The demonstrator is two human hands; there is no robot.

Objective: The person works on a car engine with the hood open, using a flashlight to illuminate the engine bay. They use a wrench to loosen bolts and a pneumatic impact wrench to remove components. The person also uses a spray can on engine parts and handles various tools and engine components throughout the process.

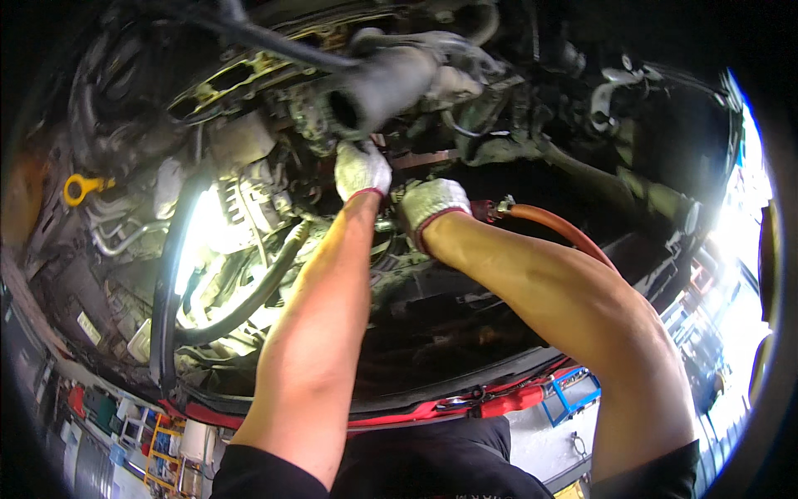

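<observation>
Both my hands wear white knitted work gloves with red cuffs and reach deep into a car's engine bay. My left hand [362, 170] is closed just below the open end of a wide dark tube [386, 87]; its fingertips are hidden among the engine parts. To its right, my right hand [436, 206] is wrapped round an air tool, mostly covered by the glove. From the tool's dark red end [482, 209], a metal hose fitting [504, 208] leads to an orange air hose [557, 224], which runs behind my right forearm.
A bright work light [193, 237] glares at left beside a bent black hose [249, 303]. A yellow ring handle [76, 190] stands at far left. Metal flange openings [231, 77] lie at the back. The red front body edge [399, 413] crosses close to my body.
</observation>
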